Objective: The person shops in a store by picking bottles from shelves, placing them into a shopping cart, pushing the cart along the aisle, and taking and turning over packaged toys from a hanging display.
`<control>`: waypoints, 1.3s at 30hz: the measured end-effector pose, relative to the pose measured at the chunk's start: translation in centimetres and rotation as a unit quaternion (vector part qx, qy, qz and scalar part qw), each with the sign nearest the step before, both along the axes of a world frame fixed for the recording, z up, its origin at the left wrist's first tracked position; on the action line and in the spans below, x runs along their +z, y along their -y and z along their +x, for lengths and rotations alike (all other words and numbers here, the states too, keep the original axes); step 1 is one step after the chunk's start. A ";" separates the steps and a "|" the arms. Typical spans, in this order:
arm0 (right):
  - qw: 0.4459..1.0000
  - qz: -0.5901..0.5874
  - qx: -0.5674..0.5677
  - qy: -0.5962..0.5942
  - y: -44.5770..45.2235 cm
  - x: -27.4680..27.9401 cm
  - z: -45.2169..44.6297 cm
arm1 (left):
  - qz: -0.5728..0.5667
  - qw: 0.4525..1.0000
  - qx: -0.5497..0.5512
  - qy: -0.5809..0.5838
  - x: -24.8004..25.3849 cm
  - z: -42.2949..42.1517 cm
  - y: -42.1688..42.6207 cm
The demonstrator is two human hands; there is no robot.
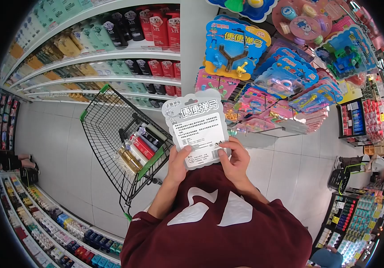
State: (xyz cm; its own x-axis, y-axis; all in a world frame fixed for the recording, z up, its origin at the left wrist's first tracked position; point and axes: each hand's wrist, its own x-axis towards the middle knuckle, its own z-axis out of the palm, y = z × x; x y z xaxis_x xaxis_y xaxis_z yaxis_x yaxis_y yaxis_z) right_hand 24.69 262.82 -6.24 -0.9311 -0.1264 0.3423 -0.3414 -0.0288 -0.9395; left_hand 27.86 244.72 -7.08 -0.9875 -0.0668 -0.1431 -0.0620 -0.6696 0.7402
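Between both my hands is a toy slingshot pack [198, 129], its white printed back turned up toward me, with a hang hole at the top and a barcode low on the right. My left hand [177, 163] grips its lower left edge, thumb on the card. On the lower right edge, my right hand [234, 160] pinches it with the thumb over the front. A blue slingshot pack with the same lettering [227, 42] hangs on the rack ahead, beside pink and blue toy packs [285, 73].
A black wire shopping cart [111, 111] stands to my left, holding bottles and boxes [140, 149]. Shelves of pump bottles [147, 27] rise behind it. More stocked shelves [44, 228] run along the lower left. At the right, a person crouches near a dark basket [338, 181].
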 end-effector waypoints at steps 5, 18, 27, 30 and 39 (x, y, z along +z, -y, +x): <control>1.000 0.003 -0.006 0.004 0.1 0.1 0.0 | -0.004 1.000 -0.007 0.002 -0.2 0.1 0.1; 0.963 0.022 0.248 0.105 -0.1 0.3 -0.5 | -0.342 0.911 -0.112 -0.201 3.3 -0.5 0.3; 0.934 -0.192 0.172 0.246 -1.0 -0.5 -0.7 | -0.383 0.917 0.085 -0.075 2.3 0.1 0.8; 0.936 -0.193 0.177 0.234 -1.3 -1.0 -0.5 | -0.283 0.958 -0.018 -0.034 1.7 0.3 1.9; 0.995 -0.087 0.055 0.010 0.0 4.2 -3.5 | -0.239 0.959 0.070 -0.134 4.7 -2.3 1.2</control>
State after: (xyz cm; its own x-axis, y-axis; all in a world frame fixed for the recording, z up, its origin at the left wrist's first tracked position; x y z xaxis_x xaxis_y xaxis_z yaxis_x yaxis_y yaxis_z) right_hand 21.22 262.84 -2.02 -0.9212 -0.1695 0.3503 -0.3093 -0.2273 -0.9234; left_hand 25.51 243.57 -2.35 -0.9612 -0.1959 0.1943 0.2388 -0.2380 0.9414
